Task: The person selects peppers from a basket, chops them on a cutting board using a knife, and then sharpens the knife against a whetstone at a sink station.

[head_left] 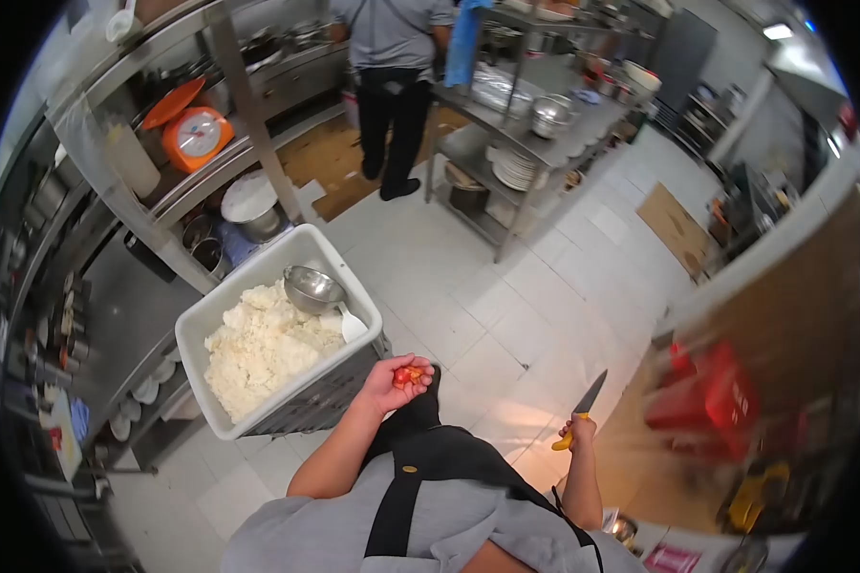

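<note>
In the head view, my left hand (397, 382) is cupped with the palm up, its fingers curled round some small, glossy red pieces (408, 376). They look like cut tomato, though they are too small to be sure. My right hand (579, 432) grips a knife (591, 393) by its yellow handle, and the grey blade points up and away from me. Just beyond my left hand stands a white tub (201, 325) of cooked rice (258, 349). A metal bowl (312, 289) and a white paddle (354, 325) rest on the rice.
A person (392, 86) stands at the back with their back to me. Left, a metal shelf holds an orange scale (196, 136). Ahead is a steel table (545, 143) with plates (516, 167) below. Cardboard (677, 227) lies on the tiled floor; a red container (707, 401) is at right.
</note>
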Action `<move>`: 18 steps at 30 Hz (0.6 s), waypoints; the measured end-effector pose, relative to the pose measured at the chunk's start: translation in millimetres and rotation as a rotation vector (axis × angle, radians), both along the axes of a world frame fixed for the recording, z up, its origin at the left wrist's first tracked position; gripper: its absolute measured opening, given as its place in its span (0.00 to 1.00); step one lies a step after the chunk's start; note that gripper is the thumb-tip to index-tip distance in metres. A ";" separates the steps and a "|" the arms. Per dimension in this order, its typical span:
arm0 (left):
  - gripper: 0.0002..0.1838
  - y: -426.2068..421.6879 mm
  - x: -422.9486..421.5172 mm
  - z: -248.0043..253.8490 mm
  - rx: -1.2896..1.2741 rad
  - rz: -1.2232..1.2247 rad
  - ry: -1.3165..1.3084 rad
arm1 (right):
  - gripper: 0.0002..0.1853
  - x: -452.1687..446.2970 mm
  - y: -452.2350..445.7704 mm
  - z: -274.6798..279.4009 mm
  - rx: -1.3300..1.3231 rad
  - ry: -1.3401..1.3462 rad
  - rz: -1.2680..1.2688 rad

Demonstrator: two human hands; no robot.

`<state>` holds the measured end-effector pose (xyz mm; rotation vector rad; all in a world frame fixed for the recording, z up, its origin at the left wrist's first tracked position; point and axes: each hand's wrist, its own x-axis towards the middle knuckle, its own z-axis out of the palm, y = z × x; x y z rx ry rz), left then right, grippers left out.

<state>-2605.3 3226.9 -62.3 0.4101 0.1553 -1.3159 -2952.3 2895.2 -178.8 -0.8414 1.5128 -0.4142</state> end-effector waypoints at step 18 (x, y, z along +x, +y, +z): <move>0.16 -267.3 387.3 -22.3 0.088 0.401 0.046 | 0.11 248.3 -187.2 -121.3 0.169 0.285 0.367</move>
